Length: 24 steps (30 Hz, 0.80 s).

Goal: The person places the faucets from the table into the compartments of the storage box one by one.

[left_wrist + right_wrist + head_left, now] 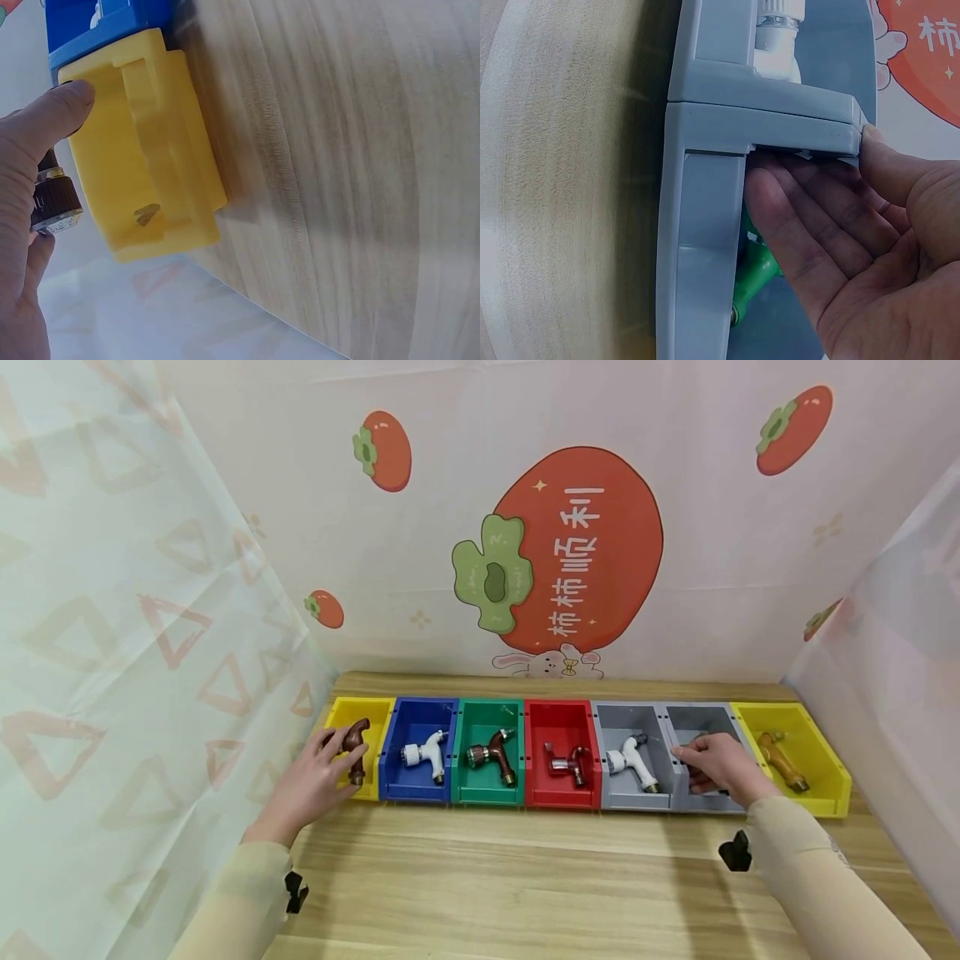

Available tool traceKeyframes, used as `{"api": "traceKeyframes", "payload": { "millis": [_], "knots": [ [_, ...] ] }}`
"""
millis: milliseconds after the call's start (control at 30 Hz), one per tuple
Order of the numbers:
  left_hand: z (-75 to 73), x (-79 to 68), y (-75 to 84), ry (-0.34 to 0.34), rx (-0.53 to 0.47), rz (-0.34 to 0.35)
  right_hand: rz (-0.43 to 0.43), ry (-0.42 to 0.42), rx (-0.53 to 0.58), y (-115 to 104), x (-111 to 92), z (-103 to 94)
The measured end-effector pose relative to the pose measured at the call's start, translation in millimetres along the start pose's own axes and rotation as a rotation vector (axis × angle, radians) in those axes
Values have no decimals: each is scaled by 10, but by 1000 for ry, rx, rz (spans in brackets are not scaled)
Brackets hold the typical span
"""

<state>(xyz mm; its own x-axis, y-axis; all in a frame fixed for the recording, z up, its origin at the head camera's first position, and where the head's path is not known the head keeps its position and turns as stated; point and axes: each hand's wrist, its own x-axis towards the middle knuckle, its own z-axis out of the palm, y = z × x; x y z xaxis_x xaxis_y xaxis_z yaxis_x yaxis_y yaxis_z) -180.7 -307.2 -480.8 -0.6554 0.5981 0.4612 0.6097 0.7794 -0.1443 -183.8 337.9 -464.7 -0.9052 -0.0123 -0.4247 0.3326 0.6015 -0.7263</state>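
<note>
At the left end of the row, my left hand (pixel 318 781) grips a brown tap (pixel 356 741) over a yellow bin (pixel 384 720). In the left wrist view the tap's ribbed knob (pixel 57 199) shows beyond the thumb. My right hand (pixel 722 764) pinches the side wall of the right grey bin (pixel 705 802), beside its neighbouring grey bin (pixel 626 800). The thumb is at the wall's top edge, with the fingers inside the bin. Partly behind those fingers lies a green tap (pixel 756 271).
Between the hands stand a blue bin (pixel 416 795) with a white tap (pixel 433 755), a green bin (pixel 487 796) with a brown tap (pixel 498 755) and a red bin (pixel 562 799) with a dark red tap (pixel 576 764). Right of them, a yellow bin (pixel 825 807) holds a yellow tap (pixel 780 762).
</note>
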Motion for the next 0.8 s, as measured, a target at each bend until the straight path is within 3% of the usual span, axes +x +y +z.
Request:
{"api": "traceKeyframes", "payload": {
  "millis": [333,800],
  "knots": [
    [8,118,-5,-279,-23,-222,-1,-3,0,0,-12,-2],
    [89,220,-32,-419,-72,-330,-4,-1,-1,-8,-5,3]
  ]
}}
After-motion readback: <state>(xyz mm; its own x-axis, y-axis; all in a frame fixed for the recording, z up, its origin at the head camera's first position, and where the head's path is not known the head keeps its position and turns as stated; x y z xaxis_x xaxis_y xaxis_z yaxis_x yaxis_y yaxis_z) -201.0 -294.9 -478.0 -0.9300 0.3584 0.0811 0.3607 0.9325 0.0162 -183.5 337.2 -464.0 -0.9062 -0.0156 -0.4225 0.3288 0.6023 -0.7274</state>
